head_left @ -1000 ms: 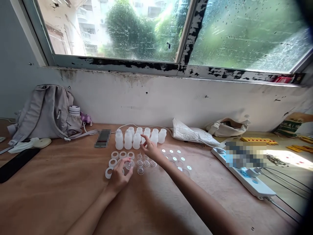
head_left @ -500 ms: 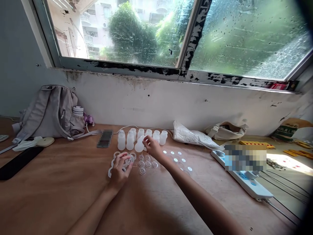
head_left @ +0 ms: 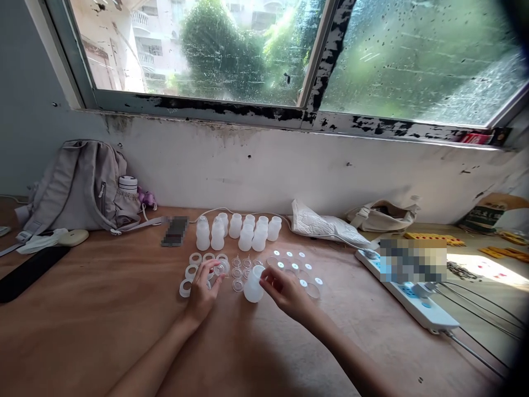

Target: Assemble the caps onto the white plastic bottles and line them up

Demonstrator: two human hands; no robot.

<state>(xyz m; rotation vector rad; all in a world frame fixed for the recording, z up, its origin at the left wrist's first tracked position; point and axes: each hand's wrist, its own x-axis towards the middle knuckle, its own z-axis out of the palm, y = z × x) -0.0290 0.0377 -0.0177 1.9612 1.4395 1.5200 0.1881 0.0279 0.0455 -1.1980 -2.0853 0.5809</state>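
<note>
My left hand has its fingers closed on a clear, round silicone nipple. It hovers over the white screw rings laid out at the left. My right hand pinches the rim of a frosted, open-necked bottle, which is slightly tilted near the front of the layout. Between my hands lie more clear nipples on the table, partly hidden behind the bottle. To the right are clear round caps and small white discs. Several frosted bottles stand behind.
A phone lies left of the bottles, near a grey backpack. A padded white pouch and a beige bag rest along the wall. A power strip with plugged cables angles across the right side.
My right hand has brought a bottle from the back row toward me, in front of the clear nipples. My left hand stays almost in place with its nipple. The view has shifted slightly.
</note>
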